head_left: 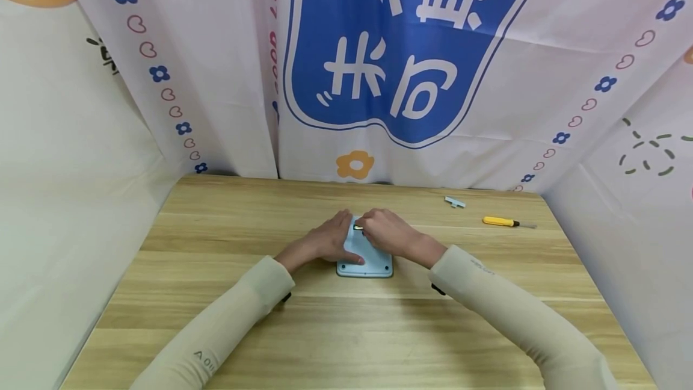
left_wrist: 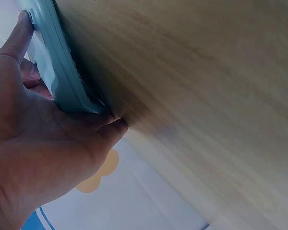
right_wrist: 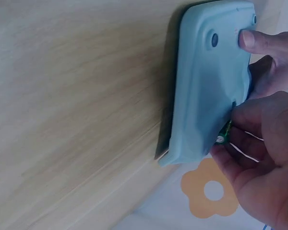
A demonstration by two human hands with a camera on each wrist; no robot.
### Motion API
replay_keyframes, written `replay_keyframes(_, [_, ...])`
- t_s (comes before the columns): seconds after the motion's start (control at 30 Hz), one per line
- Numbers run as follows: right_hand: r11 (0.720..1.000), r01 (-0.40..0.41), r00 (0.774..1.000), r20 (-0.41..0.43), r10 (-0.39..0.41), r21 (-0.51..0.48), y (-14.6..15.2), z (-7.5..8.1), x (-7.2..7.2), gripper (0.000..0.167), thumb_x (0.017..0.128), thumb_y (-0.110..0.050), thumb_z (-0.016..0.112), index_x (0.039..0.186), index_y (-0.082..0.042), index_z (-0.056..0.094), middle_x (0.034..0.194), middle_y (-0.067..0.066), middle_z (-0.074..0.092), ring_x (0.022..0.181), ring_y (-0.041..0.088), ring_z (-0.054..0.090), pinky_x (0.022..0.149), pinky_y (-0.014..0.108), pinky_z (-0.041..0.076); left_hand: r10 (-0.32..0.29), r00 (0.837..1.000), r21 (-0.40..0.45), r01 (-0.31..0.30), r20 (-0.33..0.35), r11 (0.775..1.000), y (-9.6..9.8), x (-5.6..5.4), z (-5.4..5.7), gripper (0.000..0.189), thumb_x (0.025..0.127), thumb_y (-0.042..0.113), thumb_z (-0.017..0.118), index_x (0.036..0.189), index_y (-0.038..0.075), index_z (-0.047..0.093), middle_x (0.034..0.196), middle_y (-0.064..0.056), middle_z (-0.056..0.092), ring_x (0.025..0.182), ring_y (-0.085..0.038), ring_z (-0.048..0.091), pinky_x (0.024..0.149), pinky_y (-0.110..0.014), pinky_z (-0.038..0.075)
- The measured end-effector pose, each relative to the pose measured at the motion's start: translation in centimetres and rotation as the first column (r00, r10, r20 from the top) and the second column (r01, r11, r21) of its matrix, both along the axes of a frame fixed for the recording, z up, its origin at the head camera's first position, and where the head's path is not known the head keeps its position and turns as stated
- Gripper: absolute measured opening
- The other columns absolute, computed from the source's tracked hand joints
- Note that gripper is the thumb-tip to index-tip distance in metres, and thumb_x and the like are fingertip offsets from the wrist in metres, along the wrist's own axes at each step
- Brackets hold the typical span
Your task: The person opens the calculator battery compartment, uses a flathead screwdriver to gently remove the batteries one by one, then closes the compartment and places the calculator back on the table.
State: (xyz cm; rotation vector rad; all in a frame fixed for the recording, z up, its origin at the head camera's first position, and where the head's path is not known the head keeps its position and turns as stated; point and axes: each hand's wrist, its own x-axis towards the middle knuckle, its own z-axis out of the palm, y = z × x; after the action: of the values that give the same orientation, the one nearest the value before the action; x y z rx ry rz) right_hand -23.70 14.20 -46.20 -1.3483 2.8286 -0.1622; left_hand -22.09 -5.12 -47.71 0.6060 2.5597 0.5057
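Observation:
A flat light-blue plastic device [head_left: 370, 262], calculator-like in shape, lies on the wooden table with its back up and dark round feet at its corners. My left hand [head_left: 327, 241] grips it from the left, thumb across the back and fingers along the far edge; the left wrist view shows fingertips at the rim of the device [left_wrist: 62, 62], close to the tabletop. With its fingers, my right hand [head_left: 388, 232] pinches a small green battery [right_wrist: 222, 139] at the slot near the device's far end. The fingers partly hide both battery and slot.
To the right at the back lies a small light-blue battery cover [head_left: 455, 202] with a tab. Near it is a screwdriver [head_left: 500, 221] with a yellow handle, its shaft pointing right. Printed white cloth [head_left: 233, 107] hangs behind the table's [head_left: 216, 221] far edge.

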Motion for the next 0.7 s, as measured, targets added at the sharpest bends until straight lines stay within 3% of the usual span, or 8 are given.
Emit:
replay_keyframes(0.17, [0.999, 0.004, 1.000, -0.027, -0.002, 0.053, -0.37, 0.32, 0.25, 0.018, 0.099, 0.005, 0.066, 0.111, 0.001, 0.079, 0.098, 0.013, 0.078, 0.088, 0.024, 0.075, 0.074, 0.036, 0.063, -0.003, 1.000, 0.007, 0.003, 0.001, 1.000, -0.06, -0.03, -0.08, 0.118, 0.093, 0.060, 0.076, 0.169, 0.000, 0.008, 0.177, -0.019, 0.007, 0.164, -0.035, 0.013, 0.127, -0.060, 0.026])
replay_keyframes(0.4, [0.994, 0.032, 0.999, -0.016, -0.031, 0.107, -0.73, 0.50, 0.37, 0.022, 0.098, 0.006, 0.068, 0.116, -0.001, 0.079, 0.105, 0.014, 0.079, 0.095, 0.026, 0.075, 0.082, 0.038, 0.063, 0.000, 1.000, 0.018, 0.000, 0.007, 1.000, -0.18, 0.07, -0.02, 0.119, 0.092, 0.058, 0.077, 0.168, -0.001, 0.008, 0.177, -0.020, 0.008, 0.163, -0.036, 0.014, 0.127, -0.060, 0.027])
replay_keyframes(0.7, [0.992, 0.034, 0.997, -0.077, -0.025, 0.122, -0.83, 0.41, 0.71, 0.021, 0.096, 0.008, 0.069, 0.113, -0.001, 0.078, 0.100, 0.014, 0.078, 0.090, 0.027, 0.075, 0.080, 0.040, 0.063, -0.002, 1.000, 0.031, 0.002, 0.003, 1.000, -0.18, 0.04, 0.15, 0.119, 0.092, 0.058, 0.078, 0.168, -0.003, 0.010, 0.177, -0.021, 0.009, 0.162, -0.037, 0.016, 0.126, -0.060, 0.028])
